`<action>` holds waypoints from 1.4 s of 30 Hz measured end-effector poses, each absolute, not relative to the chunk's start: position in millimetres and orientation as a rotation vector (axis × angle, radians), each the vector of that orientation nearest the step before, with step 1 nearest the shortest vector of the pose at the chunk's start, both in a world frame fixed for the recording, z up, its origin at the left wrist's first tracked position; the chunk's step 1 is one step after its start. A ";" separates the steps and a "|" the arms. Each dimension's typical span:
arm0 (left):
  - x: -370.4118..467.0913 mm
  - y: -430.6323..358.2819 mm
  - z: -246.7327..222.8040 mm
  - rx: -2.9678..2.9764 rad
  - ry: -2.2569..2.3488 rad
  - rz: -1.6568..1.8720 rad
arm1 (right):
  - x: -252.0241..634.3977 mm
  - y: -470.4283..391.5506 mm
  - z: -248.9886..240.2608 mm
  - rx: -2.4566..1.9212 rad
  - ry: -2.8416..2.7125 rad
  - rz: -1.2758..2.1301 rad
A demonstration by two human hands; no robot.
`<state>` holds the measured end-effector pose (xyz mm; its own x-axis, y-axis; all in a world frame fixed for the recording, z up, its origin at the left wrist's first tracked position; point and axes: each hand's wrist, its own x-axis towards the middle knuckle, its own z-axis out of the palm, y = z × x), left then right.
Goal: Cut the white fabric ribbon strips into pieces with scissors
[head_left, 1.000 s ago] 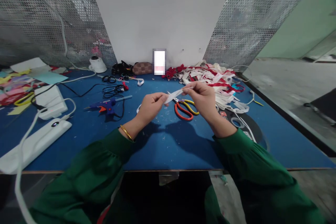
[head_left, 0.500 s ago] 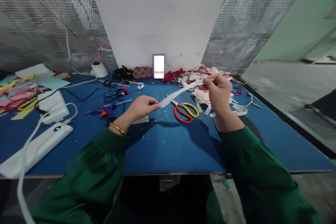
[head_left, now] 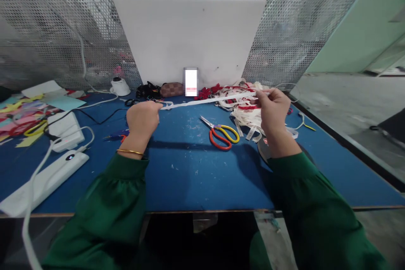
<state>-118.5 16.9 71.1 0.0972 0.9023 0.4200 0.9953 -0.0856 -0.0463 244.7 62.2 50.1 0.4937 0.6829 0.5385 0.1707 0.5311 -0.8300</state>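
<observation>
A white ribbon (head_left: 207, 101) stretches nearly straight between my two hands, above the blue table. My left hand (head_left: 143, 120) is closed on its left end, with the back of the hand toward me. At the other end, my right hand (head_left: 274, 107) pinches the ribbon between thumb and fingers, in front of a heap of ribbon pieces (head_left: 249, 118). Below the ribbon lie scissors (head_left: 221, 135) with one red and one yellow handle, their blades slightly apart. A blue glue gun (head_left: 115, 136) is partly hidden behind my left wrist.
White power strips (head_left: 47, 181) with cables lie at the left, near colourful scraps (head_left: 25, 114). Along the back stand a lit phone (head_left: 190, 81), a brown checkered pouch (head_left: 171, 89) and a white board (head_left: 190, 38). A dark round object (head_left: 264, 152) sits under my right forearm.
My left hand has moved left and turned over, fingers now closed tighter. The ribbon has gone from short and slanted to long and nearly level. My right hand has shifted slightly right.
</observation>
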 end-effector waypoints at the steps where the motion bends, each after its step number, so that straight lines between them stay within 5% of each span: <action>1: -119.1 17.0 71.5 -2.066 -1.936 -0.262 | 242.5 61.0 49.7 -0.987 -1.066 0.397; 5: -121.2 19.0 67.6 -2.129 -2.099 0.184 | 230.0 52.6 49.8 -0.972 -1.218 0.451; 9: -116.0 19.3 63.1 -2.485 -1.971 0.134 | 214.7 38.8 53.1 -0.932 -1.350 0.488; 17: -44.3 2.4 43.3 -2.730 -1.720 -1.453 | 195.1 8.6 61.4 -0.905 -1.501 0.385; 25: -19.9 -13.2 36.8 -2.735 -1.908 -2.189 | 179.3 -1.1 51.6 -0.885 -1.630 0.435; 42: -20.8 -18.5 31.7 -2.652 -1.529 -2.003 | 178.5 1.9 49.0 -0.909 -1.595 0.536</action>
<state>-20.8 -18.5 31.7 0.1130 0.8371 0.5352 0.2957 -0.5426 0.7862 178.5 1.9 49.0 -0.0330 0.7933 0.6079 0.2651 0.5934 -0.7600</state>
